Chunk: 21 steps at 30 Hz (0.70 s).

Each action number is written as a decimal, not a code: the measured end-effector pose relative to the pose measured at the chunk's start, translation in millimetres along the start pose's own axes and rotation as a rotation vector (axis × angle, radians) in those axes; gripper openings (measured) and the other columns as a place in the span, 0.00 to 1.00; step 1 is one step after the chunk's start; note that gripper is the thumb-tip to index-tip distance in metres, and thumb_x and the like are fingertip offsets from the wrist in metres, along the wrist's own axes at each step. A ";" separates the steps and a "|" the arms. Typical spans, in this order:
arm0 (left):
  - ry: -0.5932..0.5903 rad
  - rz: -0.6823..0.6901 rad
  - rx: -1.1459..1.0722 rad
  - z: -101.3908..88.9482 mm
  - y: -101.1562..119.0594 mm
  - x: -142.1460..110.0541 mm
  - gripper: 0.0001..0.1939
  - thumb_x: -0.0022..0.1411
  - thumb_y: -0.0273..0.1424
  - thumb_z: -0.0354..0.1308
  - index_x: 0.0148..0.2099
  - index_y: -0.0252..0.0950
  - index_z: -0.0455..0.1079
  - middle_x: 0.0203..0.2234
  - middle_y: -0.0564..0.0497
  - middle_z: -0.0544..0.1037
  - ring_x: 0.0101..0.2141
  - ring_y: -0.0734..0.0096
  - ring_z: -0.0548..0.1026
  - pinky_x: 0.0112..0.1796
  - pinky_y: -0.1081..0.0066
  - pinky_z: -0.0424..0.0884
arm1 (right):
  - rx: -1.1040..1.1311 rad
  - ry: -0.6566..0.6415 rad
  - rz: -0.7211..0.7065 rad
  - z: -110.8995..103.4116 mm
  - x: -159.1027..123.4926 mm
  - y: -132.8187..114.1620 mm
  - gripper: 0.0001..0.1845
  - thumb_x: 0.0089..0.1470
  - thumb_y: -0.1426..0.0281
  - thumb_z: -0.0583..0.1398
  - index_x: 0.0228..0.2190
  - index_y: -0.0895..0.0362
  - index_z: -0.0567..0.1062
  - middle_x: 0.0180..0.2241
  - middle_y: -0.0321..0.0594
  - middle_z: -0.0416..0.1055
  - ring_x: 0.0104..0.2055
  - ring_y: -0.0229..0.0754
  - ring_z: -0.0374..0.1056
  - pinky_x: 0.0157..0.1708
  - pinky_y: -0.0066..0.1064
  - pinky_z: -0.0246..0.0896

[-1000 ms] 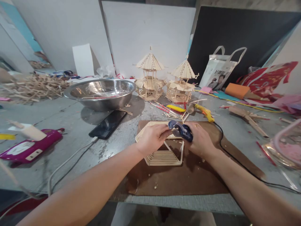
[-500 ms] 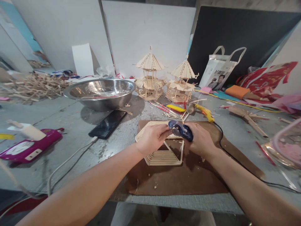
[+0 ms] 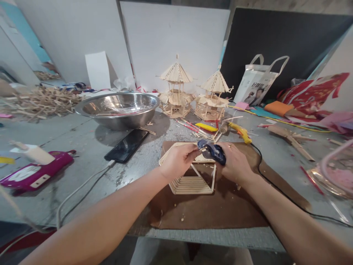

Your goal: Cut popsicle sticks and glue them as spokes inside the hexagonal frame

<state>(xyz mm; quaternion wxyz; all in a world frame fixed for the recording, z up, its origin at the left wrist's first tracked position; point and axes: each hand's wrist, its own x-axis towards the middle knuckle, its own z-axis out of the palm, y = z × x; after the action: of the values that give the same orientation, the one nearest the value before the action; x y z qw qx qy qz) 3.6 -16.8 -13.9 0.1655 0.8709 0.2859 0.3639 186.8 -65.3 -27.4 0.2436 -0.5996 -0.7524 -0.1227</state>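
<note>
At centre frame, two hands work above one stick frame (image 3: 191,185): the left hand (image 3: 179,160) pinches a small stick, fingertips together; the right hand (image 3: 234,163) is curled round one dark blue tool (image 3: 217,154). Two stick pagodas (image 3: 176,88) stand upper centre.

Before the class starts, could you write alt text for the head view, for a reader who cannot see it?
The right hand grips a dark blue tool, with the left hand at its tip, above a flat stick frame on a brown sheet. Behind stand two stick towers and a metal bowl.
</note>
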 end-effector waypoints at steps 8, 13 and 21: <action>-0.031 0.038 -0.054 1.0 0.0 -0.6 0.12 0.57 0.33 0.45 0.38 0.35 0.67 0.28 0.51 0.73 0.29 0.75 0.69 0.30 0.75 0.63 | 0.005 -0.035 0.013 0.6 -2.5 -0.2 0.20 0.38 0.71 0.54 0.38 0.57 0.61 0.38 0.46 0.65 0.40 0.48 0.60 0.36 0.36 0.57; -0.055 0.016 -0.031 -0.3 0.6 -0.4 0.13 0.56 0.34 0.45 0.37 0.35 0.68 0.30 0.50 0.74 0.32 0.72 0.70 0.33 0.73 0.64 | 0.010 -0.034 0.013 1.4 -2.8 -0.4 0.19 0.39 0.71 0.53 0.38 0.57 0.61 0.38 0.46 0.66 0.39 0.47 0.61 0.35 0.36 0.57; -0.052 0.058 -0.022 0.5 -0.1 -0.4 0.13 0.57 0.33 0.45 0.38 0.35 0.68 0.31 0.50 0.74 0.32 0.73 0.71 0.32 0.75 0.64 | 0.022 -0.028 0.013 1.8 -2.2 -0.5 0.20 0.39 0.71 0.53 0.39 0.59 0.61 0.38 0.46 0.65 0.40 0.47 0.60 0.37 0.36 0.57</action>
<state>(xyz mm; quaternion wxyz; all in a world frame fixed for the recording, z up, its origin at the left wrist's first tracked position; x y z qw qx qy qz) 3.7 -17.1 -14.5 0.1717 0.8861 0.2522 0.3490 186.3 -66.4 -30.0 0.2406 -0.6033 -0.7532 -0.1045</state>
